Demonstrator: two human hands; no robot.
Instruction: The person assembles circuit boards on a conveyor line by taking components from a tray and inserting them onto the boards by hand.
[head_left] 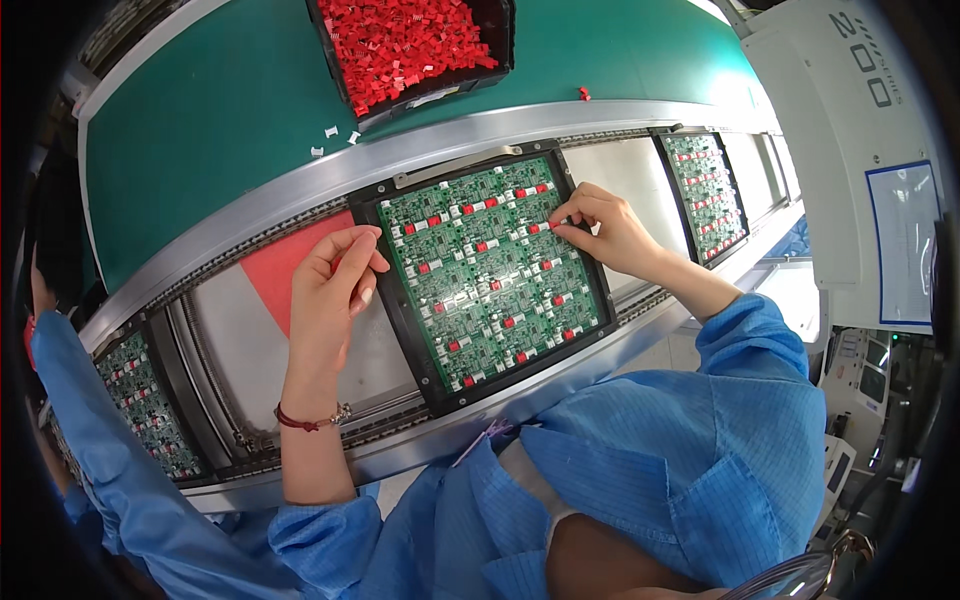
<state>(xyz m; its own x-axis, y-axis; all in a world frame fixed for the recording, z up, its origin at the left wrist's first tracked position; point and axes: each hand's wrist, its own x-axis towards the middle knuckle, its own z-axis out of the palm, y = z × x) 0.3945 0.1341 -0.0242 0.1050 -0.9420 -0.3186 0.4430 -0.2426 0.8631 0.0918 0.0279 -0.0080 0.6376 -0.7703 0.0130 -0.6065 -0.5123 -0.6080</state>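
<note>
A green circuit board panel [475,240] lies in a black frame [412,335] on the conveyor in front of me. White sockets and small red connectors are spread across it in rows. My right hand [608,236] reaches over the frame's right side, thumb and forefinger pinching a small red connector [553,225] at the board's surface. Left of the frame, my left hand [335,280] is raised with curled fingers pressed together. A bit of red shows between them, apparently another small red connector, mostly hidden by the fingers.
A black bin [505,60] full of red connectors stands on the green worktop [220,130]. Several white pieces [331,132] and one red piece [585,94] lie loose nearby. Other framed boards sit right [706,190] and left [150,405]. At left is another person's blue sleeve [80,400].
</note>
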